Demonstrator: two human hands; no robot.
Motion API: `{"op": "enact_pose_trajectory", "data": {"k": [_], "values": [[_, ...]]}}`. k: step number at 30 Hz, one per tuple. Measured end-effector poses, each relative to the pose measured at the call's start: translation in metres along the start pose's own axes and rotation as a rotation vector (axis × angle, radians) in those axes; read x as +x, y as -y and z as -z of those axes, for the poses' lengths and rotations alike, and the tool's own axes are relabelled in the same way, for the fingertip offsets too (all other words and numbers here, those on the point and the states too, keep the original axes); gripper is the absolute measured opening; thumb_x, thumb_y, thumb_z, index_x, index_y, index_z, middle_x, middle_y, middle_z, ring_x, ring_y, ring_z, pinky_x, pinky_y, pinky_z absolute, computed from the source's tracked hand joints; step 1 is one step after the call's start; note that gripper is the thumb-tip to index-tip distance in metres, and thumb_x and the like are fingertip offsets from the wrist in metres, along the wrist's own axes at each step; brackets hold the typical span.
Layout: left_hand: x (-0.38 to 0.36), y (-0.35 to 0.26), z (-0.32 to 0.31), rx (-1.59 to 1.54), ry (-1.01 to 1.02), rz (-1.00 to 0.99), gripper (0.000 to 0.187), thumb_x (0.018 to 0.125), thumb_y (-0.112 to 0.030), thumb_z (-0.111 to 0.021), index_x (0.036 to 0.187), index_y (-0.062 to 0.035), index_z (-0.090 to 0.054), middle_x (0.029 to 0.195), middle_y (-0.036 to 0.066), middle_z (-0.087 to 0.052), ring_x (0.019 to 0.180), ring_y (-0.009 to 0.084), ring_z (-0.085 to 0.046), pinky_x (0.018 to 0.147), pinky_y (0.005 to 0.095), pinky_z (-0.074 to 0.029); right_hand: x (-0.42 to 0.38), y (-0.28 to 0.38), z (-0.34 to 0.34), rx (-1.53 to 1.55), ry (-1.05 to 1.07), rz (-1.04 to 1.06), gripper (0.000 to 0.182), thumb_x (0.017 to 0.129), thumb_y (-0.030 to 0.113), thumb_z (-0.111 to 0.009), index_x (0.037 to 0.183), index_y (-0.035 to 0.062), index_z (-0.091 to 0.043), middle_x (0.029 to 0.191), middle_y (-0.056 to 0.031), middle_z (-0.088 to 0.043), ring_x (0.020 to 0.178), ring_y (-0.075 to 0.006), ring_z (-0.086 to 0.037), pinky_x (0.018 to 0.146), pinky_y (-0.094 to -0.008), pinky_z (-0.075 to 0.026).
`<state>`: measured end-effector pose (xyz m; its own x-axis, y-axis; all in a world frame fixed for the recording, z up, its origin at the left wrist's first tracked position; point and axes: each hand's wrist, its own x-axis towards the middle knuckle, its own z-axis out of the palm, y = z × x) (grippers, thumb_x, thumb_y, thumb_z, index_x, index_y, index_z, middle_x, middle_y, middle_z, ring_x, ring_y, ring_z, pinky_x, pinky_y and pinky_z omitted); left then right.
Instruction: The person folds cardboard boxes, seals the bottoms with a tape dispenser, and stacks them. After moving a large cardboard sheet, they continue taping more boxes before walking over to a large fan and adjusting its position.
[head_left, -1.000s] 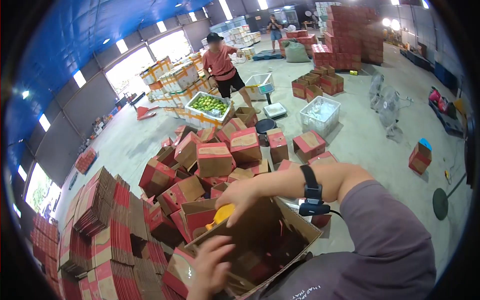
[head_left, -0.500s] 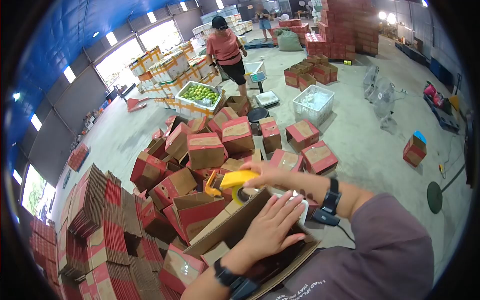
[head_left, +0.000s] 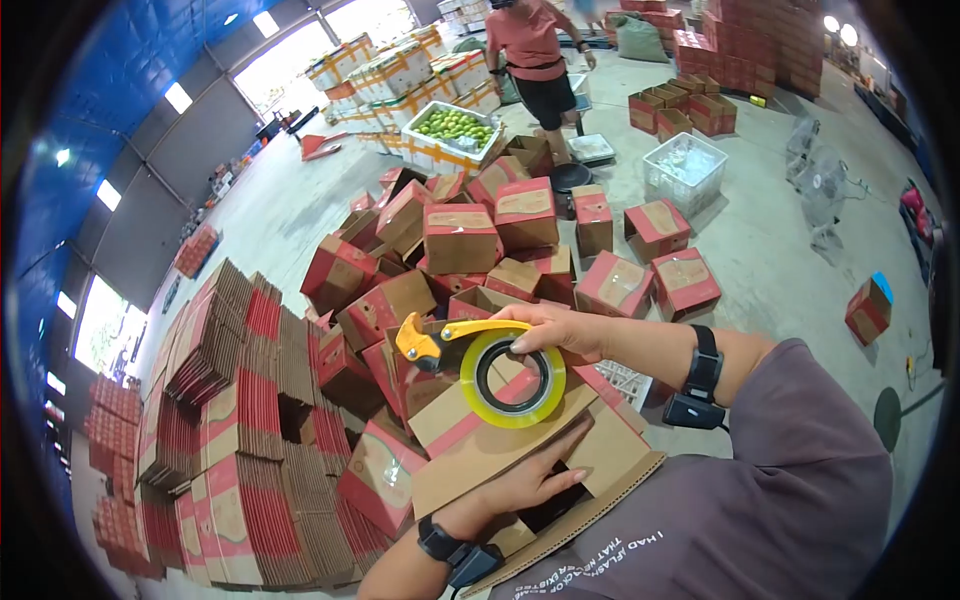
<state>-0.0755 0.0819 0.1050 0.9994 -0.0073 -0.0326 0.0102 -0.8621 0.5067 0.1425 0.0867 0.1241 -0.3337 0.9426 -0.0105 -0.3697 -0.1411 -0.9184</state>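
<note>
My right hand (head_left: 565,332) is closed around a yellow tape dispenser (head_left: 487,327) that carries a large roll of clear yellowish tape (head_left: 473,385). Its cutting head points to the left. Below the roll, close against my body, is a cardboard box (head_left: 620,450) with its top flaps partly folded in and a dark gap between them. My left hand (head_left: 530,482) lies along these flaps with the fingers stretched out and the thumb apart. A flap edge hides part of the left fingers.
Formed red-and-brown boxes (head_left: 460,238) lie heaped in front. Stacks of flattened cartons (head_left: 240,420) stand at the left. Beyond the heap are a white crate of green fruit (head_left: 450,128), a white plastic basket (head_left: 685,170) and a person in a pink shirt (head_left: 533,45). Fans (head_left: 825,185) stand right.
My right hand has turned the tape dispenser so the roll faces me. My left hand has shifted lower, and the box flaps are now folded over more of the opening. The view has tilted down.
</note>
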Motion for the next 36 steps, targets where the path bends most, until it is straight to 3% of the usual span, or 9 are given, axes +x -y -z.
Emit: {"op": "enact_pose_trajectory", "data": {"k": [4,7,9,11,15,24,28,32,36], "values": [[-0.061,-0.016,0.034,-1.011,0.202,0.018,0.062,0.094,-0.041,-0.046,0.14,0.0,-0.035,0.148,0.017,-0.031,0.139,0.0263,-0.023,0.112,0.0377,-0.018,-0.016,0.004,0.015,-0.036,-0.06,0.069,0.051,0.081,0.018,-0.064,0.126,0.0053,-0.043,0.098,-0.0023,-0.053,0.085,-0.0078,-0.053,0.072,-0.0241,-0.048],[-0.124,-0.025,0.018,-1.207,0.113,-0.139,0.06,0.094,-0.038,-0.047,0.138,0.0019,-0.037,0.146,0.02,-0.032,0.139,0.0288,-0.024,0.111,0.0394,-0.021,-0.035,-0.003,0.034,-0.033,-0.181,0.102,0.054,0.08,0.016,-0.064,0.129,0.006,-0.043,0.105,-0.0035,-0.054,0.088,-0.0071,-0.053,0.074,-0.0238,-0.047],[-0.137,-0.039,-0.011,-0.569,-0.472,0.312,0.061,0.094,-0.039,-0.045,0.136,0.0043,-0.039,0.144,0.022,-0.034,0.137,0.0319,-0.028,0.11,0.0412,-0.022,-0.033,-0.005,0.029,-0.034,-0.19,0.122,0.054,0.08,0.016,-0.065,0.129,0.0062,-0.044,0.105,-0.003,-0.054,0.089,-0.0071,-0.053,0.075,-0.0238,-0.047],[-0.122,-0.011,-0.033,-0.308,-0.962,0.347,0.058,0.095,-0.034,-0.044,0.136,0.0061,-0.037,0.143,0.024,-0.033,0.13,0.0309,-0.037,0.107,0.0413,-0.026,-0.024,-0.01,0.025,-0.05,-0.204,0.187,0.054,0.08,0.017,-0.065,0.129,0.0067,-0.044,0.106,-0.0015,-0.055,0.092,-0.0073,-0.052,0.079,-0.024,-0.045],[-0.085,0.038,-0.007,-0.601,-0.927,0.774,0.062,0.094,-0.022,-0.05,0.144,0.0015,-0.021,0.142,0.021,-0.035,0.125,0.0252,-0.041,0.103,0.0334,-0.033,-0.013,-0.005,0.016,-0.131,-0.261,0.168,0.049,0.083,0.02,-0.064,0.127,0.0056,-0.045,0.104,-0.001,-0.055,0.092,-0.0075,-0.051,0.08,-0.0247,-0.045],[-0.057,0.086,0.024,-1.053,-0.841,0.605,0.065,0.094,-0.02,-0.054,0.145,-0.0008,-0.018,0.131,0.014,-0.046,0.117,0.018,-0.046,0.098,0.0293,-0.037,-0.057,0.096,-0.042,-0.405,-0.287,0.575,0.057,0.082,0.017,-0.065,0.131,0.0032,-0.038,0.118,-0.0088,-0.049,0.108,-0.0161,-0.051,0.095,-0.0303,-0.04],[-0.058,0.083,0.018,-1.172,-0.844,0.553,0.068,0.091,-0.019,-0.059,0.144,-0.0008,-0.02,0.131,0.016,-0.045,0.119,0.0182,-0.045,0.099,0.0309,-0.037,-0.071,0.022,-0.023,-1.207,-0.182,0.702,0.069,0.072,0.009,-0.071,0.133,0.0036,-0.038,0.111,-0.0142,-0.051,0.105,-0.0255,-0.053,0.092,-0.0315,-0.042],[-0.054,0.058,0.018,0.421,-0.841,0.58,0.073,0.083,-0.017,-0.065,0.141,0.0032,-0.025,0.135,0.026,-0.04,0.126,0.0377,-0.041,0.104,0.042,-0.034,-0.068,0.001,-0.028,-1.247,-0.175,0.693,0.075,0.07,0.011,-0.075,0.135,0.0046,-0.039,0.108,-0.0157,-0.051,0.098,-0.0306,-0.053,0.088,-0.0352,-0.044],[-0.049,0.001,-0.003,0.316,-0.444,0.266,0.08,0.074,-0.041,-0.068,0.133,0.0043,-0.038,0.138,0.022,-0.039,0.132,0.0347,-0.033,0.109,0.0429,-0.027,-0.065,0.007,-0.032,-1.353,-0.202,0.506,0.074,0.076,0.024,-0.073,0.139,0.009,-0.039,0.108,-0.0138,-0.053,0.098,-0.0285,-0.053,0.087,-0.038,-0.043]]}}
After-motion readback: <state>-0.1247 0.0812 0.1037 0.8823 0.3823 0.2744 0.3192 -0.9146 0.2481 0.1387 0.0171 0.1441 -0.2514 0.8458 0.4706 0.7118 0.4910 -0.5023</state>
